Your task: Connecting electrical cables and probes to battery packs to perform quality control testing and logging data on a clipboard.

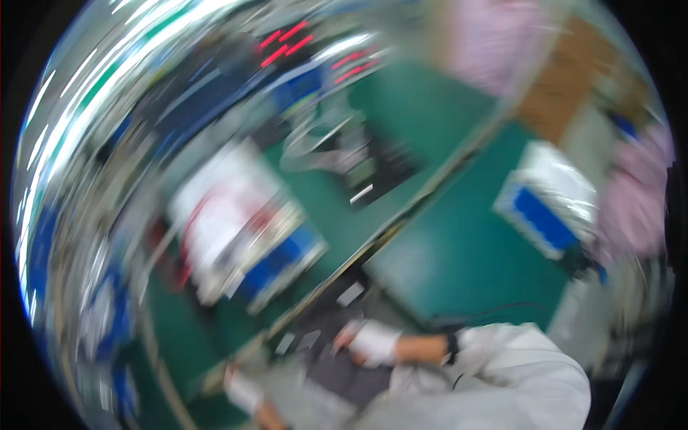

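Observation:
My right hand (369, 342) wears a white glove that leaves the fingertips bare, and a black band (451, 347) circles that wrist. It hovers over a dark grey surface (351, 380) near the lower middle. Motion blur smears its fingers, so any small thing in them cannot be made out. My left hand (245, 390), also in white, is lower and further left, by the green table's edge, its fingers smeared too. Small pale rectangular pieces (351, 294) lie on the dark surface ahead of the right hand, with others to its left.
Green tabletops (466, 244) meet along a diagonal seam. A white and blue box (251, 229) with red strands stands at left, another white and blue box (541, 204) at right. Behind are devices with red lit displays (287, 43). People in pink (634, 193) are at the right.

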The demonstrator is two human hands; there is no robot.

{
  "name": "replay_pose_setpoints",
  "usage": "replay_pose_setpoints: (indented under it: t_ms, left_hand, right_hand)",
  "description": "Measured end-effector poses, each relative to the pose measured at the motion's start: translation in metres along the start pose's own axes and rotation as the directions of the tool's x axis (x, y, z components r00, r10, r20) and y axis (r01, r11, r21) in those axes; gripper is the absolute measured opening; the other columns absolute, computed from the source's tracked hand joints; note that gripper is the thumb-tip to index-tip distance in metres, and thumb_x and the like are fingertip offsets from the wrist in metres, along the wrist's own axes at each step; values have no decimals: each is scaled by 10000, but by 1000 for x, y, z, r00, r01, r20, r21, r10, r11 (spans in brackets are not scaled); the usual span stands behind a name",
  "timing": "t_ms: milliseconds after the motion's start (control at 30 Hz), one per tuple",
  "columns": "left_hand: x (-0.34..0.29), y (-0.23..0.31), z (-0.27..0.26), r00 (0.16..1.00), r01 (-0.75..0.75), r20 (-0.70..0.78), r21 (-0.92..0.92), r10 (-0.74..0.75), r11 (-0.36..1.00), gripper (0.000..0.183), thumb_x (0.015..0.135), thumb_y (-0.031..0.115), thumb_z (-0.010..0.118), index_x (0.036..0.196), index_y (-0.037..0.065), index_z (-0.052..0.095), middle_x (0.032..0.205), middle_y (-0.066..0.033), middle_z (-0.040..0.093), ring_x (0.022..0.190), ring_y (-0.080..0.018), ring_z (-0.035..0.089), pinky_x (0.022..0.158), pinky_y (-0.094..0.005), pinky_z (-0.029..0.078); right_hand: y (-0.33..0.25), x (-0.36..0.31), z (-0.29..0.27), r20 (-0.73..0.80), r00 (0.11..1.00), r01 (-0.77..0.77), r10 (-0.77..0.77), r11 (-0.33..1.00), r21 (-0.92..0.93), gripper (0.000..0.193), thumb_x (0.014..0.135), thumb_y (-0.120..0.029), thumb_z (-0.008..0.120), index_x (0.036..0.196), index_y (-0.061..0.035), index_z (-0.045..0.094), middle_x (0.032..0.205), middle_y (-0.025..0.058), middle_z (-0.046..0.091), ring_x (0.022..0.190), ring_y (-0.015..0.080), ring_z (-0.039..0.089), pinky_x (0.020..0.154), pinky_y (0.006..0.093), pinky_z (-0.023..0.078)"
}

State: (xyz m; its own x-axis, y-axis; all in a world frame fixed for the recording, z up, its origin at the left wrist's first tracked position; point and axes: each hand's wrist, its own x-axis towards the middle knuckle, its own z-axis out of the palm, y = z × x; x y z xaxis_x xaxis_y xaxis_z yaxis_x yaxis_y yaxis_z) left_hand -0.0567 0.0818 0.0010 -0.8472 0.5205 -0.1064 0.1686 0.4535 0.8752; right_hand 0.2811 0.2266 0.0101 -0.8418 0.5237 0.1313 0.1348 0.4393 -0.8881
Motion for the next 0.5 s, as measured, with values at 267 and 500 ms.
replay_pose_setpoints:
  t_ms: [267,500]
  left_hand:
    - [-40,5,1,960,-134,-276,-286,52,949,226,955,234,539,953,12,580,927,-45,621,892,-129,557,846,-276,431]
    - [-34,-61,7,989,2,-147,-97,-16,995,67,869,28,543,927,24,574,841,-20,592,805,-118,560,732,-265,460]
  right_hand:
    - [-31,10,10,322,811,-573,489,547,611,397,1003,-434,393,851,-77,481,556,26,487,444,91,425,417,236,308]
    - [-32,2,20,226,930,-362,290,828,429,438,984,-456,427,887,-59,584,747,19,578,643,78,504,562,224,387]
